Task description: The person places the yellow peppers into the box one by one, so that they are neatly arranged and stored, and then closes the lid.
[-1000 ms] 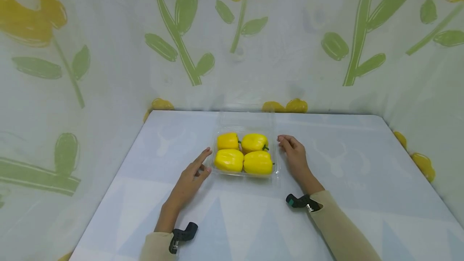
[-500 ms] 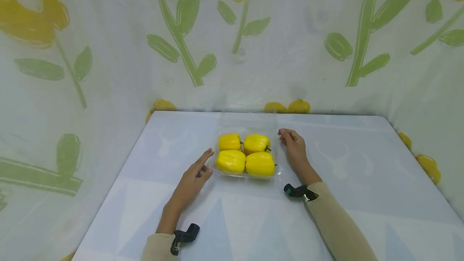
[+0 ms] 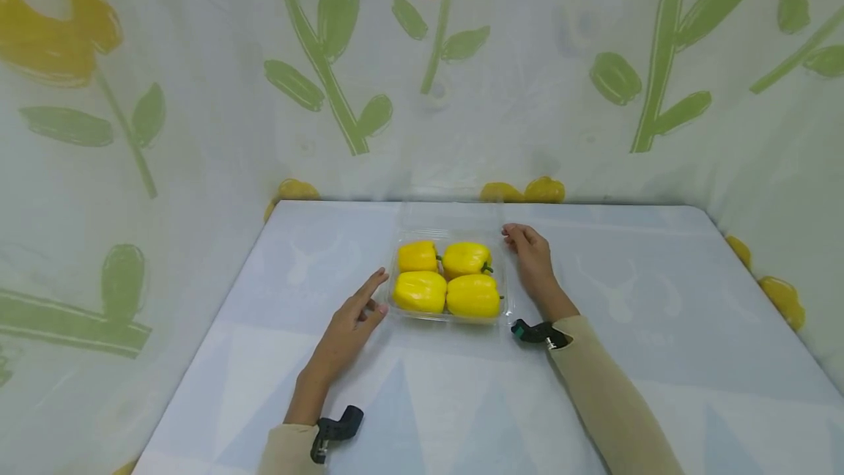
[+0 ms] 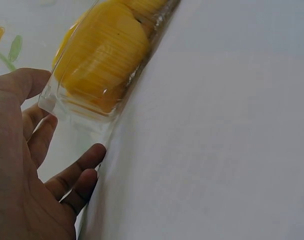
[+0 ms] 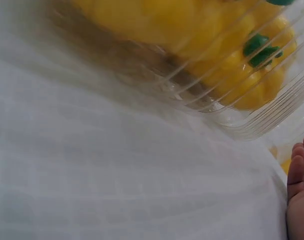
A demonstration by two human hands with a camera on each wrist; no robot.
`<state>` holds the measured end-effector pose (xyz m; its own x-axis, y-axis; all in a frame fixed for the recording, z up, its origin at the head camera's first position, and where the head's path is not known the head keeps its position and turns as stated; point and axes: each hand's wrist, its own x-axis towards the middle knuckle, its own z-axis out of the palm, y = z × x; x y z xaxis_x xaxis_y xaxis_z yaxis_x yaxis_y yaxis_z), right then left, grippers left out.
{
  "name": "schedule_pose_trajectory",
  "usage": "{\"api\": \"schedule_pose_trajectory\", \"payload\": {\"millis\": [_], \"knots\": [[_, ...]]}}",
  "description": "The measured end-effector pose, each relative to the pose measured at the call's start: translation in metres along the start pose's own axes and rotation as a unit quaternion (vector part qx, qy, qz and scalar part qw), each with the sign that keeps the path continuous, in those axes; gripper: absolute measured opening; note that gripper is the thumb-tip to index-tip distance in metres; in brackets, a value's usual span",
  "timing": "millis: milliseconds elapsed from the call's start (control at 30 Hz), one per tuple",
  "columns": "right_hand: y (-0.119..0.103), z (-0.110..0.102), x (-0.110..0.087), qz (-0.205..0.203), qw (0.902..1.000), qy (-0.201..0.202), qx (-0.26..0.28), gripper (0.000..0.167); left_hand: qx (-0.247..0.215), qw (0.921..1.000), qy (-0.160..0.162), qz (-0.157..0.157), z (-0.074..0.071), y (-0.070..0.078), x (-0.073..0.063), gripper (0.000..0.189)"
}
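Several yellow bell peppers (image 3: 420, 292) lie in two rows inside a clear plastic clamshell box (image 3: 455, 319), some with green stems showing. Its transparent lid (image 3: 451, 216) is folded back toward the wall. My left hand (image 3: 343, 332) is at the box's left side, fingers extended and apart; in the left wrist view, fingertips (image 4: 39, 80) are right at the rim's corner. To the right, my right hand (image 3: 535, 266) has its fingertips beside the lid's right edge near the hinge. In the right wrist view its fingers (image 5: 297, 175) lie close together, past the box's ribbed side.
The box stands on a table (image 3: 626, 387) with a pale blue and white patterned cover. A white curtain (image 3: 527, 94) printed with yellow flowers and green leaves encloses the back and sides. Each wrist wears a black camera mount (image 3: 339, 427).
My right hand has moved away from me along the box's right side, from beside the peppers up to the lid's edge. The left hand and the box stay nearly where they were.
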<state>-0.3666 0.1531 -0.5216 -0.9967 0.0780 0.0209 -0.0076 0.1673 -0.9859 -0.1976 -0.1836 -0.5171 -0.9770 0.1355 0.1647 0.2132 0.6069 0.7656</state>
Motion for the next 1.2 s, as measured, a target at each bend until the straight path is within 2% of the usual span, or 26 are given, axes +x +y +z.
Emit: {"api": "schedule_pose_trajectory", "payload": {"millis": [100,333,500,867,1200], "knots": [[-0.0012,0.0003,0.0021,0.001,1.0000,-0.009,0.004,0.045,0.000,1.0000,0.002,-0.001,-0.0001,-0.0004,0.0001,0.057],[0.0006,0.0006,0.0055,0.011,0.9994,-0.018,-0.027,0.049,0.003,1.0000,0.003,0.003,-0.0003,-0.0011,0.0003,0.057],[-0.0001,0.0002,0.0030,0.000,0.9990,-0.015,-0.041,0.050,0.002,1.0000,0.005,0.005,0.0001,-0.0030,0.0002,0.057],[0.0018,-0.0052,0.0002,-0.050,0.9987,0.000,-0.013,0.047,-0.006,1.0000,0.001,0.002,0.0025,-0.0016,0.0001,0.056],[0.0007,-0.0059,0.0005,-0.077,0.9966,0.004,0.029,0.037,-0.006,1.0000,0.002,-0.004,0.0003,0.0005,-0.0001,0.055]]}}
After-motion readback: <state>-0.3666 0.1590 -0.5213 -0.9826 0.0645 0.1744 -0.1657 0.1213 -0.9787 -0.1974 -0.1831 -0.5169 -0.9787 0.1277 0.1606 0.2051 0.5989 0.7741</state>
